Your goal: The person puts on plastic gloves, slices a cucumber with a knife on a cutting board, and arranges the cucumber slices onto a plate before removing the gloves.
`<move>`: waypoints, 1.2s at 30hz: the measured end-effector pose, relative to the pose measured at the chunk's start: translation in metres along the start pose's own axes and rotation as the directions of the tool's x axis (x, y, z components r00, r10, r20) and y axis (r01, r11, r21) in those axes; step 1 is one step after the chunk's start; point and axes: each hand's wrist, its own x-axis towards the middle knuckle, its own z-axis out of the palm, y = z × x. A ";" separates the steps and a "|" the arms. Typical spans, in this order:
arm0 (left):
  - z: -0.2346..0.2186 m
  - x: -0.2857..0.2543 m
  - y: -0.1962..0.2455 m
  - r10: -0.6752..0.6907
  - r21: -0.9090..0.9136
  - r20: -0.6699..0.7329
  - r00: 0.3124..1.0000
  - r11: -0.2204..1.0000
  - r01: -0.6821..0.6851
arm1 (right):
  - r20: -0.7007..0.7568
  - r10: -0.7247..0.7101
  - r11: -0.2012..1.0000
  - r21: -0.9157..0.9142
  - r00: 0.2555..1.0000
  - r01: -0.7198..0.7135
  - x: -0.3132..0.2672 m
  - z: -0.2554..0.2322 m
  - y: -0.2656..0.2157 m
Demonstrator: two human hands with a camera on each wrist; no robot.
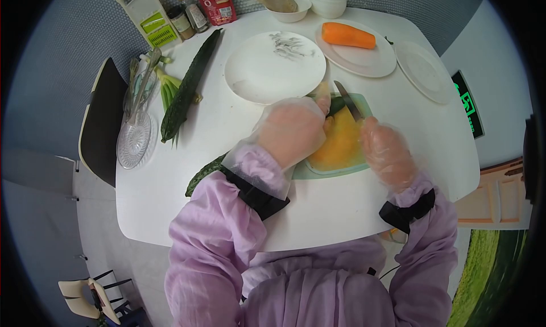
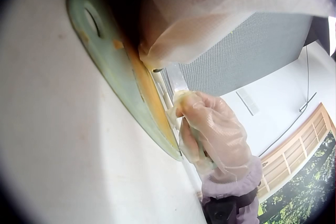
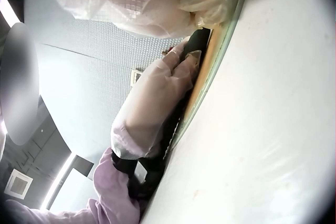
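Note:
A cutting board (image 1: 338, 145), yellow-orange with a pale green rim, lies on the table. My left hand (image 1: 293, 128), in a clear plastic glove, grips a dark green cucumber (image 1: 336, 106) over the board; the palm and sleeve hide its middle, and its other end (image 1: 200, 178) shows beyond the left forearm. My gloved right hand (image 1: 389, 153) holds a knife (image 1: 348, 101) by the handle, blade pointing up and left, close beside the cucumber. In the right wrist view the left fingers (image 3: 184, 69) press around the cucumber (image 3: 197, 44). The left wrist view shows the blade (image 2: 177, 78) above the board (image 2: 113, 61).
Behind the board stand a large white plate (image 1: 267, 71), a plate with a peeled carrot (image 1: 348, 36) and another plate (image 1: 422, 71). A long cucumber (image 1: 190, 88) lies at left, near a glass dish (image 1: 135, 142). Along the back are a grater (image 1: 149, 17), jars and a bowl (image 1: 290, 11).

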 end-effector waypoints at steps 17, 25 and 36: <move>0.001 0.000 0.000 0.018 0.040 0.008 1.000 0.999 -0.018 | 0.239 -0.095 0.931 0.364 0.966 0.001 -0.038 0.039 0.051; -0.003 0.001 0.000 0.022 0.031 0.016 1.000 0.999 -0.022 | 0.224 -0.030 0.984 0.175 0.974 -0.009 -0.013 0.010 0.016; -0.001 -0.001 0.001 0.050 0.055 -0.016 0.999 0.997 -0.049 | -0.015 -0.188 0.950 0.250 0.982 0.186 -0.044 0.076 0.073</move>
